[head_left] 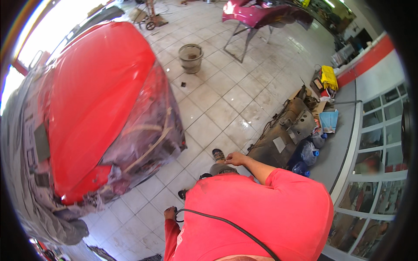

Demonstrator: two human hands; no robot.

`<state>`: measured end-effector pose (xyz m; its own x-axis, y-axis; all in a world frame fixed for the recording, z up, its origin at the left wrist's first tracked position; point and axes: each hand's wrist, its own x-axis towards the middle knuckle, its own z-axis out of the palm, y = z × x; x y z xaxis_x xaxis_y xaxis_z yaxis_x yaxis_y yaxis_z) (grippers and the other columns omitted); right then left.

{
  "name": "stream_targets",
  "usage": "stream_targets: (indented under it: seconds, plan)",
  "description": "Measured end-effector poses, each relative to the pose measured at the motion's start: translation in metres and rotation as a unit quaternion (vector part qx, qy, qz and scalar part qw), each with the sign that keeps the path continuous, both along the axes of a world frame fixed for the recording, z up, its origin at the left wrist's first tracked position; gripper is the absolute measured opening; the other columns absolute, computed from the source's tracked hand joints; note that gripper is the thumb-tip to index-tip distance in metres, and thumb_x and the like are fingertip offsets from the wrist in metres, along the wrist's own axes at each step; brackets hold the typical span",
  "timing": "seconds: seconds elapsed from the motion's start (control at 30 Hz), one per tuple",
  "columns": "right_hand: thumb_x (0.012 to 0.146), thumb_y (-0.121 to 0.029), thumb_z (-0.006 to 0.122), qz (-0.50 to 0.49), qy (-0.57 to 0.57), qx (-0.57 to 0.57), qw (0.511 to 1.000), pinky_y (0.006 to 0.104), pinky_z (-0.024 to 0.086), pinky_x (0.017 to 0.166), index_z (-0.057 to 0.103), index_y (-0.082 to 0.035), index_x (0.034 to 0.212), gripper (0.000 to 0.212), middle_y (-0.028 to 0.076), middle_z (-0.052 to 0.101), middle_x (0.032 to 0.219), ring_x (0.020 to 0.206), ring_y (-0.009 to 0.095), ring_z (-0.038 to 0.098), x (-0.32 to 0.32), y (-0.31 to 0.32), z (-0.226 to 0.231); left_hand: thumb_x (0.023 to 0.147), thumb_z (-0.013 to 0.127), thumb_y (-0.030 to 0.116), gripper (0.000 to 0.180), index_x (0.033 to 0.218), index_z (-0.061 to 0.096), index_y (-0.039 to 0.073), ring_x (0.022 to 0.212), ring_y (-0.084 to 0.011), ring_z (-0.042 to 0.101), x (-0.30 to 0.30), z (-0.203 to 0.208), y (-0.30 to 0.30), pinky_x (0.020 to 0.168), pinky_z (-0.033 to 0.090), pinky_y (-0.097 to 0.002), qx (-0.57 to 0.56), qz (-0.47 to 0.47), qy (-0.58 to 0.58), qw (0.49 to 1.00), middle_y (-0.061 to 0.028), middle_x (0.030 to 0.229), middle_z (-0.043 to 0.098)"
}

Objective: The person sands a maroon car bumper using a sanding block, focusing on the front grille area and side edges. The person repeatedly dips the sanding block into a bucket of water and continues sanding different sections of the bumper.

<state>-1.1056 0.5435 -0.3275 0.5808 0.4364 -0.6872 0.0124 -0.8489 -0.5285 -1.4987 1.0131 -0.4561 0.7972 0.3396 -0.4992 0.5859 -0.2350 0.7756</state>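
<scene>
My left hand (170,213) is low at my left side, closed around a black hose (226,222) where it bends into a loop. From there the hose runs across my red shirt and over my shoulder. My right hand (236,158) hangs in front of me at the right, above my shoe. Its fingers are curled together, and whatever they hold, if anything, is too small to make out. Ahead on the left stands a vehicle with a glossy red panel (98,87), its surroundings wrapped in clear plastic film (152,126) and grey sheeting.
A dirty bucket (190,58) stands on the tiled floor ahead. Beyond it, a magenta bumper (261,17) rests on a metal stand (244,41). To my right lie a large dark car part (278,130), plastic water jugs (309,152) and a yellow bag (329,78), beside a white-framed glass partition.
</scene>
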Motion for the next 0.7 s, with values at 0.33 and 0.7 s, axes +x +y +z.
stream_targets:
  seconds: [0.33,0.7]
  plan:
    - [0.089,-0.053,0.075,-0.155,-0.058,-0.094,0.982,0.0451,0.056,0.101,0.074,-0.005,0.128,0.062,0.021,0.075,0.124,0.118,0.037,0.071,0.098,-0.178,0.014,0.099,0.066,0.043,0.050,0.125,0.075,0.002,0.112,-0.0367,0.074,0.428,0.064,-0.178,0.098,0.055,-0.0397,0.121,-0.208,-0.022,0.970,-0.0224,0.116,0.077]
    - [0.092,-0.051,0.075,-0.241,-0.054,-0.066,0.967,0.0429,0.053,0.106,0.069,-0.006,0.136,0.063,0.018,0.073,0.132,0.125,0.034,0.068,0.199,-0.173,0.058,0.101,0.069,0.032,0.051,0.137,0.068,-0.004,0.117,-0.0242,0.073,0.636,0.133,-0.197,0.103,0.053,-0.0341,-0.028,-0.107,-0.031,0.993,-0.0190,0.124,0.077]
